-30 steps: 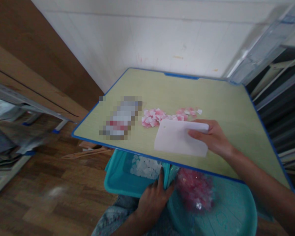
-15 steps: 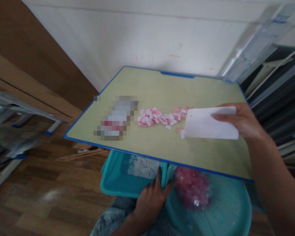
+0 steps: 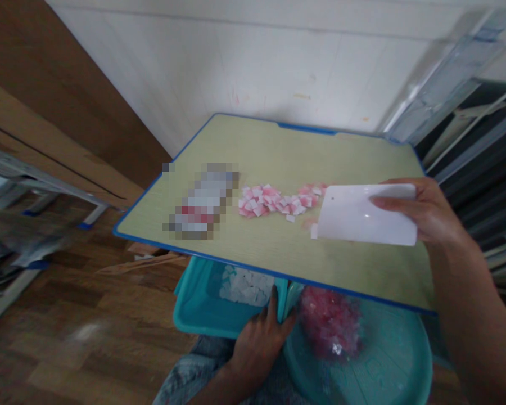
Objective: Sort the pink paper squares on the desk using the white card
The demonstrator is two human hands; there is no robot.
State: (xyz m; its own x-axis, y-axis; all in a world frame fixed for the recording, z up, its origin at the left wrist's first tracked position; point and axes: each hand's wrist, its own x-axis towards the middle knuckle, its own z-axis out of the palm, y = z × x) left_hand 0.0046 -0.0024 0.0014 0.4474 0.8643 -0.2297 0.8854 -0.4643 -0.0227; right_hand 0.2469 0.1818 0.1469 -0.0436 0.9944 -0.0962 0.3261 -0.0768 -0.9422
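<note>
My right hand (image 3: pixel 432 211) pinches a white plastic scraper (image 3: pixel 354 216), a flat, glossy sheet with rounded corners and a small hole. The thumb lies on top and the fingers are hidden beneath. To the scraper's left, small pink-and-white pieces (image 3: pixel 270 199) lie in a loose strip on the pale yellow board (image 3: pixel 253 146). A single white piece (image 3: pixel 314 230) sits by the scraper's left edge. Below the board, my left hand (image 3: pixel 259 346) grips the right rim of a teal basin (image 3: pixel 202 326), index finger inside and thumb outside. White flakes (image 3: pixel 247 286) cover part of the basin's bottom.
A blurred-out flat object (image 3: pixel 204 199) lies on the board's left side. Right of the basin, a clear bag of pink-red pieces (image 3: pixel 331 323) rests on a round teal lid (image 3: pixel 388 354). The board's far edge meets a white wall (image 3: pixel 257 62); dark panels (image 3: pixel 480 152) stand at right.
The scraper has shifted slightly right and tilted, now catching a glint of light. My left hand stays at the basin rim, and the pieces lie as before.
</note>
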